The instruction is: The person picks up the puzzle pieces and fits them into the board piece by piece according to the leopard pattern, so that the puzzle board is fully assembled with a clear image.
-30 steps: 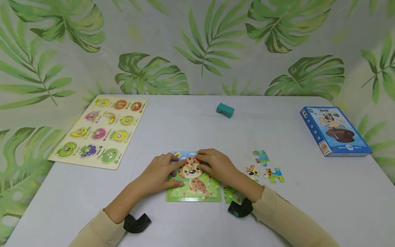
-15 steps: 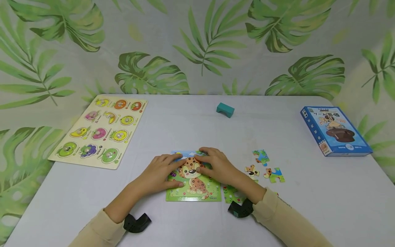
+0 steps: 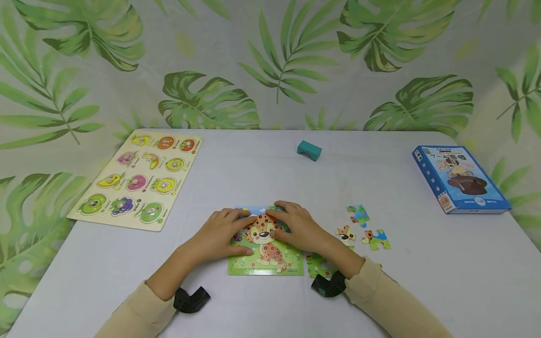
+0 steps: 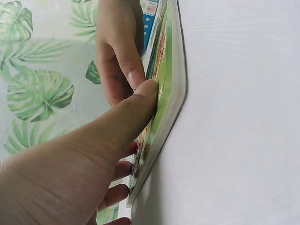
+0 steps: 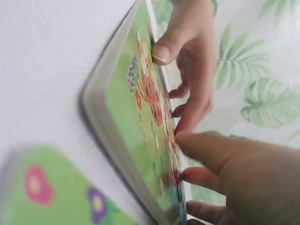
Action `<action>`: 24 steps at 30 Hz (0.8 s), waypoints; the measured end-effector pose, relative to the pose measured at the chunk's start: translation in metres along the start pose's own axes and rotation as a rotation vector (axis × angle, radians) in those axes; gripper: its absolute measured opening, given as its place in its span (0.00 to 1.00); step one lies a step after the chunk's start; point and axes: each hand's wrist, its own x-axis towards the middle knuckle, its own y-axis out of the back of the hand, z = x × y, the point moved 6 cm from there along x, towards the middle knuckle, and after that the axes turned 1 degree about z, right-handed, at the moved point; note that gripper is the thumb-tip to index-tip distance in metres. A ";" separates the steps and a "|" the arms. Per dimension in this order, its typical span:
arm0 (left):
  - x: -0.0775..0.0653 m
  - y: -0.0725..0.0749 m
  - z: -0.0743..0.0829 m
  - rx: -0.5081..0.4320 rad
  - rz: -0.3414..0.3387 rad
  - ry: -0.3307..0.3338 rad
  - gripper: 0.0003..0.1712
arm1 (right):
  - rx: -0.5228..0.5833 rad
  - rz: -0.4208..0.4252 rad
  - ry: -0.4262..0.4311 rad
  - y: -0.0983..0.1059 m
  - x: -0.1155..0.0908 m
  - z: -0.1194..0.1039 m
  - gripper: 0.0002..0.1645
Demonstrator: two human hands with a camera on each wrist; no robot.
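A picture puzzle board point(image 3: 266, 271) with a spotted leopard on green lies flat at the near middle of the table. My left hand point(image 3: 215, 237) rests on its left side, thumb on the green part and fingers towards the leopard's head. On the upper right of the board, my right hand point(image 3: 302, 230) touches the picture with thumb and fingertips near the leopard's face. Both wrist views show the left thumb point(image 4: 140, 96) and the right thumb point(image 5: 201, 147) against the board's face. Neither hand visibly grips a loose piece. The fingers hide parts of the picture's top.
Loose jigsaw pieces point(image 3: 377, 239) lie right of the board, and a green flowered piece point(image 3: 314, 267) lies partly under the right forearm. A fruit knob board point(image 3: 135, 180) is at the left, a teal block point(image 3: 309, 150) at the back, a blue box point(image 3: 460, 180) at the right.
My right hand's fingers have shifted slightly on the board, and its thumb now lies a little lower, beside the leopard's face. My left hand has hardly moved.
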 end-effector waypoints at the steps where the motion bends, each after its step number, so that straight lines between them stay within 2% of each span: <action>1: 0.000 0.000 0.000 -0.002 -0.001 0.002 0.44 | 0.017 -0.012 -0.011 0.001 -0.001 -0.001 0.33; 5: 0.001 -0.001 -0.001 0.001 0.002 -0.002 0.44 | 0.113 -0.049 -0.059 0.008 -0.005 -0.004 0.34; 10: 0.001 -0.001 -0.001 -0.001 0.010 -0.004 0.44 | 0.216 -0.035 -0.065 0.033 -0.018 -0.007 0.37; 15: 0.001 -0.001 -0.001 -0.014 0.008 -0.003 0.44 | 0.243 0.063 -0.035 0.067 -0.039 -0.003 0.40; 20: 0.001 0.000 0.000 -0.022 0.010 -0.006 0.44 | 0.166 0.205 -0.026 0.098 -0.065 0.008 0.42; 24: 0.001 0.000 0.001 -0.021 0.010 -0.003 0.44 | 0.124 0.324 -0.026 0.115 -0.085 0.028 0.43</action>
